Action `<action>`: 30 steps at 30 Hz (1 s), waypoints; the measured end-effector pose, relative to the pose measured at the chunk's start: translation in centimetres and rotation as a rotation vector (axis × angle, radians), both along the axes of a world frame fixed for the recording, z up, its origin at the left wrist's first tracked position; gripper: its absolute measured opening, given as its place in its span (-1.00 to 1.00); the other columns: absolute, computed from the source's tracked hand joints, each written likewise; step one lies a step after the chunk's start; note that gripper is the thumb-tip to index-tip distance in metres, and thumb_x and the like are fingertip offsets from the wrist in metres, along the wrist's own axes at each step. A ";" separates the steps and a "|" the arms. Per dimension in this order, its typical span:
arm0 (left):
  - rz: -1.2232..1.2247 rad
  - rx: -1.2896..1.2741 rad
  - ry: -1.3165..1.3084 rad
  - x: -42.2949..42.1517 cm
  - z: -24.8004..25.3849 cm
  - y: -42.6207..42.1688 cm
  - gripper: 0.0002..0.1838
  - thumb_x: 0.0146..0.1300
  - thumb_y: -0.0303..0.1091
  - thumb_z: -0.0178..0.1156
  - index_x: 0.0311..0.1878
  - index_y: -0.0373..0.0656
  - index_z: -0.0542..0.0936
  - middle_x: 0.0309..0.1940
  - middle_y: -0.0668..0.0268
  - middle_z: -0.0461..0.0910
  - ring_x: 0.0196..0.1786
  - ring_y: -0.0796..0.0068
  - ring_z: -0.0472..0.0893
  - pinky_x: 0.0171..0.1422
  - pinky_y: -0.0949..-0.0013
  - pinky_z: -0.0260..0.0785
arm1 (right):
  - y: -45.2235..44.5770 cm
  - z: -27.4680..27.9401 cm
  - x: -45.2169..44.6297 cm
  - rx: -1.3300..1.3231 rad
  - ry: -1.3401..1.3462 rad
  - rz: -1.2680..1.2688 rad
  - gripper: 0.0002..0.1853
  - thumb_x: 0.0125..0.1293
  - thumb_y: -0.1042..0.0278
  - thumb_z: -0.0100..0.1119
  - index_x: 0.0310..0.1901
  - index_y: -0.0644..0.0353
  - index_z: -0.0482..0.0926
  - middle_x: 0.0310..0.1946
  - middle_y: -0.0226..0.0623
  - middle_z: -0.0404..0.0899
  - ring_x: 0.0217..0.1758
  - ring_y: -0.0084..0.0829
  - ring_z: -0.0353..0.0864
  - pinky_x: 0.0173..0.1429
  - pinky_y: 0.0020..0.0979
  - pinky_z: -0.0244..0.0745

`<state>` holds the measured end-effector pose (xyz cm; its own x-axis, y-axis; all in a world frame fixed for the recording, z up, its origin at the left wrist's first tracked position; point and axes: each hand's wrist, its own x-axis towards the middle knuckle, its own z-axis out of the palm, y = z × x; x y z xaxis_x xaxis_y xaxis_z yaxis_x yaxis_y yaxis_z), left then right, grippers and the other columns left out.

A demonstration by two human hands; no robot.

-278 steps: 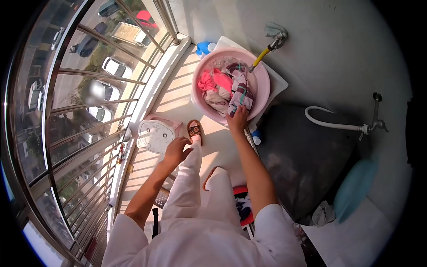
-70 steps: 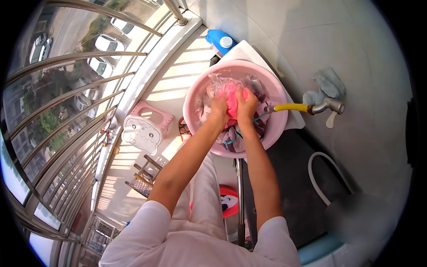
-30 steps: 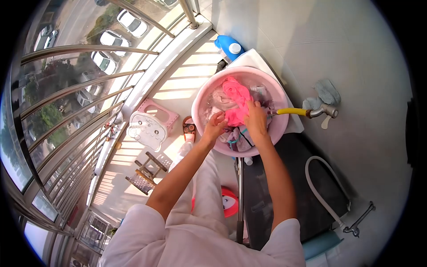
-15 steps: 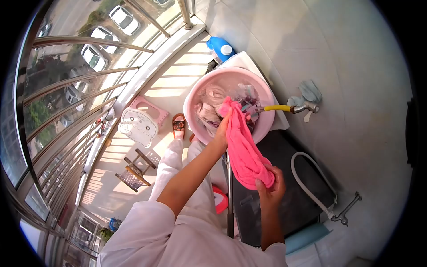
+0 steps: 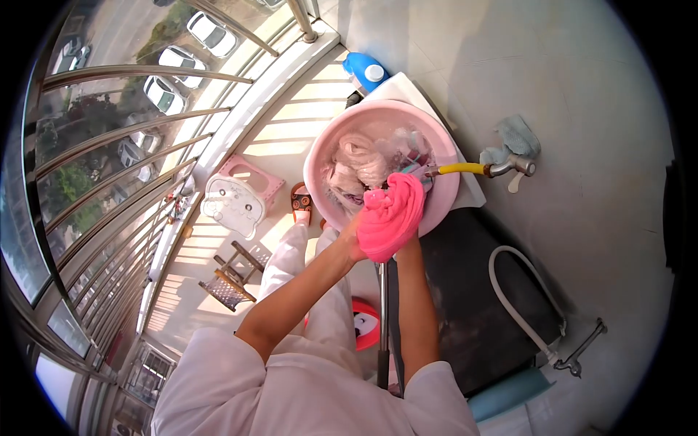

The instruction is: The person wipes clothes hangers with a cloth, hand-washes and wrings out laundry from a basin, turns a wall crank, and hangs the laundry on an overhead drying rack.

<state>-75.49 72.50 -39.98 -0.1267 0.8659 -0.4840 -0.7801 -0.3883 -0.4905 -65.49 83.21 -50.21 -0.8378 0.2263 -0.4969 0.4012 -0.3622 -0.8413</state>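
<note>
A bright pink towel (image 5: 391,221) is bunched and folded over itself above the near rim of a pink basin (image 5: 445,207). My left hand (image 5: 353,240) grips the towel at its left side, the fingers largely hidden by the cloth. From the lower right, my right hand (image 5: 408,249) holds it too, mostly covered by the folds. Inside the basin, pale pink cloth (image 5: 363,160) and some patterned laundry sit in water. A yellow hose (image 5: 462,168) runs from the wall tap (image 5: 518,167) to the basin's right side.
A blue bottle (image 5: 363,71) stands behind the basin. To the left are a pink-and-white stool (image 5: 234,207), a small wooden stool (image 5: 231,280) and the railing. A dark flat surface (image 5: 465,305) lies at right, with a white hose (image 5: 502,298) above it. A grey cloth hangs by the tap.
The towel went from stretched lengthwise between my hands to a folded bunch. My right hand moved up and left, close to my left hand, which shifted slightly lower.
</note>
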 end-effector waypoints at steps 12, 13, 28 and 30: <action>-0.646 -0.059 0.538 -4.1 -1.7 -2.7 -0.28 0.15 0.08 0.27 0.24 -0.19 0.36 0.11 0.23 0.51 0.13 0.39 0.52 0.28 0.31 0.34 | 4.6 6.4 -9.1 -0.513 -0.439 -0.203 -0.82 0.22 0.28 0.21 -0.21 0.16 0.52 -0.39 -0.39 0.55 -0.36 -0.51 0.55 -0.26 -0.49 0.51; -0.701 -0.102 0.649 -4.5 -1.6 -2.0 -0.26 0.10 0.07 0.32 0.23 -0.20 0.38 0.10 0.22 0.51 0.12 0.41 0.52 0.25 0.33 0.36 | 4.9 5.9 -9.4 -0.462 -0.468 -0.164 -0.82 0.19 0.35 0.25 -0.20 0.17 0.55 -0.37 -0.43 0.56 -0.38 -0.55 0.55 -0.30 -0.54 0.49; -0.788 0.220 0.705 -7.7 -4.2 -1.8 -0.27 0.07 -0.19 0.40 0.25 -0.31 0.32 0.10 0.17 0.50 0.14 0.41 0.49 0.29 0.37 0.29 | 5.0 10.7 -8.7 -0.649 0.016 0.043 -0.39 0.22 0.25 0.22 0.25 0.26 0.25 0.04 -0.11 0.51 0.18 -0.25 0.48 0.31 -0.24 0.32; -0.777 0.317 0.677 -7.6 -4.5 -2.3 -0.20 0.09 -0.11 0.38 0.29 -0.32 0.26 0.16 0.16 0.45 0.19 0.40 0.46 0.32 0.36 0.27 | 4.6 12.6 -8.6 -0.413 -0.034 -0.047 -0.55 0.16 0.35 0.26 0.07 0.23 0.38 -0.08 -0.20 0.54 0.02 -0.37 0.53 0.19 -0.37 0.37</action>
